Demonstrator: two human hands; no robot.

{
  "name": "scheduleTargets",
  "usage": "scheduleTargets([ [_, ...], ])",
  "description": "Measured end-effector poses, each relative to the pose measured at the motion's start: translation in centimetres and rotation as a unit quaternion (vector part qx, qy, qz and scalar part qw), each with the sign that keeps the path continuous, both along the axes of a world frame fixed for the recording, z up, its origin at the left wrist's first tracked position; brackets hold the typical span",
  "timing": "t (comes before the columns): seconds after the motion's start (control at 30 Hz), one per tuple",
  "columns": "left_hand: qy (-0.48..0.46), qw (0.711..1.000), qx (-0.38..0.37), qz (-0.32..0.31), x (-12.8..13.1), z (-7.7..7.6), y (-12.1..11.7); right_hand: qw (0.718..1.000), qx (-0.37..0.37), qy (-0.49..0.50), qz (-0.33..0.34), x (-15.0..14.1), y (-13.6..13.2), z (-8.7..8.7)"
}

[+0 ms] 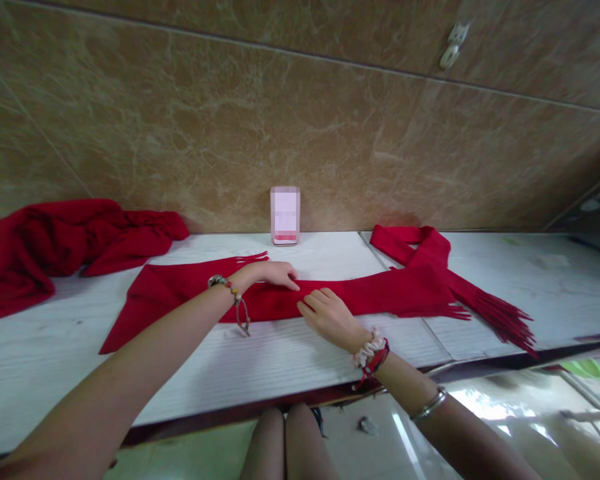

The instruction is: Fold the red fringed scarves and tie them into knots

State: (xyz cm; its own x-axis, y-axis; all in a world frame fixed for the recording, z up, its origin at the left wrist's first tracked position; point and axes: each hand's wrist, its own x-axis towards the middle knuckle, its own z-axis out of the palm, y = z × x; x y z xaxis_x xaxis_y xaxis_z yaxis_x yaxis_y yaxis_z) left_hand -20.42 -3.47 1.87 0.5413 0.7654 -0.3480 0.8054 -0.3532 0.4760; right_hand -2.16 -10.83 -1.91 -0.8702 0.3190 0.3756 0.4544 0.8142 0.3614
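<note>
A red fringed scarf [360,297] lies lengthwise in a folded strip on the white wood-grain table. Its left end spreads out into a wide slanted corner, and a few tassels show along the back edge. My left hand [275,273] rests at the strip's middle, fingers bent down and closed on the cloth. Just to the right, my right hand [329,319] has its fingers curled together on the same strip, near the front edge. The fingertips of both hands are partly hidden. The hands are close but apart.
A bunched red cloth [80,233] lies at the left. A looped red scarf [430,247] with long fringe touches the strip's right end. Against the tiled wall [205,133] leans a phone [285,215]. The table's front edge [260,408] runs above my knees.
</note>
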Motion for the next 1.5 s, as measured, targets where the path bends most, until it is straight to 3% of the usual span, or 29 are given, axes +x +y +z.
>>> scheduleTargets([
  [0.2, -0.084, 0.995, -0.048, 0.013, -0.5, 0.6, -0.1, 0.998, 0.059, 0.006, 0.029, 0.5, -0.3, 0.3],
  [0.37, -0.245, 0.957, -0.133, 0.079, 0.0, 1.7, -0.7, 0.995, 0.08, 0.042, 0.029, 1.8, -0.8, 3.0],
  [0.47, -0.315, 0.932, -0.153, 0.092, 1.3, 3.6, -0.5, 0.997, 0.06, 0.039, -0.008, 3.0, -0.9, 5.7],
  [0.67, -0.389, 0.901, -0.174, 0.086, 5.4, 8.9, 0.7, 0.994, 0.047, 0.047, -0.092, 7.2, -0.7, 11.0],
  [0.77, -0.426, 0.881, -0.196, 0.052, 7.9, 11.0, 1.1, 0.979, 0.061, 0.112, -0.157, 9.4, -0.4, 12.0],
  [0.87, -0.428, 0.875, -0.225, 0.024, 9.9, 11.9, 1.3, 0.953, 0.038, 0.209, -0.215, 11.2, -0.1, 11.6],
  [1.07, -0.337, 0.918, -0.209, 0.032, 11.5, 11.3, 1.6, 0.929, 0.005, 0.314, -0.198, 13.1, 0.3, 9.7],
  [1.2, -0.338, 0.929, -0.147, 0.041, 12.9, 11.1, 2.1, 0.944, 0.049, 0.265, -0.192, 14.7, 0.3, 9.5],
  [1.3, -0.331, 0.938, -0.097, 0.045, 15.1, 10.9, 2.6, 0.947, 0.072, 0.207, -0.237, 17.0, 0.8, 9.2],
  [1.4, -0.275, 0.96, -0.023, 0.04, 17.9, 9.7, 2.8, 0.941, 0.068, 0.149, -0.295, 19.4, 1.2, 8.1],
  [1.5, -0.2, 0.974, 0.088, 0.055, 20.4, 7.2, 2.2, 0.94, 0.023, 0.104, -0.325, 21.1, 1.3, 6.3],
])
